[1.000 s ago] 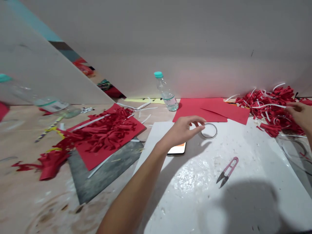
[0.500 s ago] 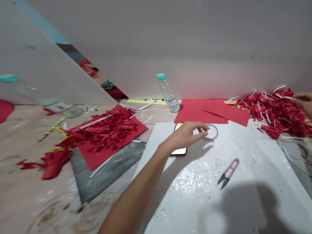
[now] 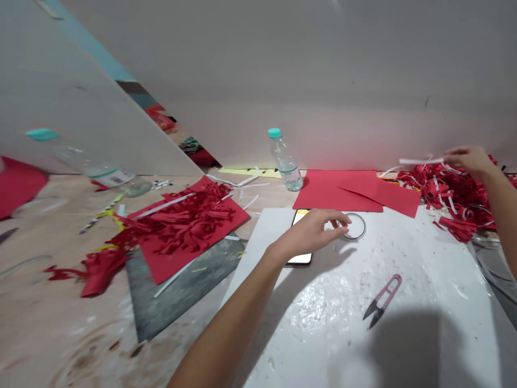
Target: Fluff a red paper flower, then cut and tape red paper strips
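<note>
My left hand [image 3: 309, 234] is raised over the white sheet, partly covering a phone [image 3: 304, 259] with a lit screen. Its thumb and fingertips pinch the left edge of a thin round ring [image 3: 364, 226], which looks tilted up from the sheet. At the far right, my right hand [image 3: 470, 160] has its fingers closed on the end of a white strip [image 3: 420, 161]. The strip points left, above a heap of red fringed paper pieces [image 3: 434, 194] with white strips among them. Pink thread snips [image 3: 383, 299] lie nearer on the sheet.
A bottle with a turquoise cap [image 3: 287, 167] stands by the back wall, beside flat red sheets [image 3: 343, 188]. More red fringed paper [image 3: 181, 221] lies on a dark grey board [image 3: 173, 302] at left. The white sheet [image 3: 315, 334] covers the front right.
My right hand has come further into view from the right edge, now carrying a white strip above the red heap. The view has shifted slightly; my left hand keeps its place by the ring.
</note>
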Action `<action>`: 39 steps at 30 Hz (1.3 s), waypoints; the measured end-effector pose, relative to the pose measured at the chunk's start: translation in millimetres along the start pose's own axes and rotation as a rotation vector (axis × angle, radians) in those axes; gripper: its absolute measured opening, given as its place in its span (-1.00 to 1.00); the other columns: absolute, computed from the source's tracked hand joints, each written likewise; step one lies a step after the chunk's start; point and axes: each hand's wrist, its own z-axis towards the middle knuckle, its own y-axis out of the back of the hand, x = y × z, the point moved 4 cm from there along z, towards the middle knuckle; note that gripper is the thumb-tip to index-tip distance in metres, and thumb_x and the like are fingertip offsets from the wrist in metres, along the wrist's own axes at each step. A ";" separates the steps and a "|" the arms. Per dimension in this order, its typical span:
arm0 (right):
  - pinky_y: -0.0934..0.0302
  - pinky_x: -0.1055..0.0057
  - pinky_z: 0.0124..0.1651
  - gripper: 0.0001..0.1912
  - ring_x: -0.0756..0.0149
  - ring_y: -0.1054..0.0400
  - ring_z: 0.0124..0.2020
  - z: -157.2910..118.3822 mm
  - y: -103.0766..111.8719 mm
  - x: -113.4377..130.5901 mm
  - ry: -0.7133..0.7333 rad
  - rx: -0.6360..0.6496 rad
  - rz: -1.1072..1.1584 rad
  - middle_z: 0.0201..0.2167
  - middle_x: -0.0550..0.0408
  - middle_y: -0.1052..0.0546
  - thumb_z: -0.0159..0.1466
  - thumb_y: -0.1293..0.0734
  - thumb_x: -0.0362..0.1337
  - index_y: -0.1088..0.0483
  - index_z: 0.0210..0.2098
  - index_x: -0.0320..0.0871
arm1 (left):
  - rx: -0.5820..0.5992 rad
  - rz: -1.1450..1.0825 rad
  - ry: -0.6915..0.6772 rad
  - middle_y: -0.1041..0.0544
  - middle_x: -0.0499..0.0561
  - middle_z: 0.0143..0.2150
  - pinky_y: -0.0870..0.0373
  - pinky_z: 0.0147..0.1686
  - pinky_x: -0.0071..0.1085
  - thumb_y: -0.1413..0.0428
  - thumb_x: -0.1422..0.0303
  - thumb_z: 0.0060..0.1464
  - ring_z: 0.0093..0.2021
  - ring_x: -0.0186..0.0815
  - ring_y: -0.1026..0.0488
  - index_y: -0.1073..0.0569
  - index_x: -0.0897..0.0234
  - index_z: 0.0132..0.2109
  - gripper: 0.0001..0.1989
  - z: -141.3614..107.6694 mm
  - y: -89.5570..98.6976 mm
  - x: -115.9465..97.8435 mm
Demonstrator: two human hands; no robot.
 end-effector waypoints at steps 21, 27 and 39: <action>-0.16 0.36 -0.23 -0.62 0.31 -0.27 -0.42 17.4 -21.2 15.5 0.210 -0.159 -0.417 -0.35 -0.06 -0.55 0.28 -0.24 -0.33 -0.53 0.03 -0.27 | -0.006 0.020 -0.004 -0.63 -0.02 -0.11 -0.41 -0.11 -0.35 -0.10 0.20 0.24 -0.10 -0.26 -0.53 -0.56 0.20 -0.09 -0.77 -1.4 3.1 -1.4; -0.15 0.38 -0.32 -0.64 0.39 -0.21 -0.53 -13.1 -19.9 44.9 0.283 -0.052 -0.240 -0.52 0.13 -0.43 0.21 -0.29 -0.43 -0.56 -0.03 -0.18 | -0.109 -0.017 -0.046 -0.64 -0.03 -0.14 -0.41 -0.16 -0.38 -0.09 0.27 0.24 -0.17 -0.29 -0.53 -0.57 0.20 -0.15 -0.81 0.8 1.3 -9.6; -0.19 0.36 -0.41 -0.76 0.36 -0.37 -0.56 -81.9 -29.5 90.8 0.097 0.252 0.497 -0.56 0.19 -0.45 0.10 -0.40 -0.39 -0.48 -0.21 -0.13 | -0.402 -0.267 -0.288 -0.51 0.17 0.16 -0.44 0.00 -0.28 -0.20 0.30 0.19 0.03 -0.19 -0.50 -0.44 0.24 0.16 -0.60 97.7 -45.2 -47.5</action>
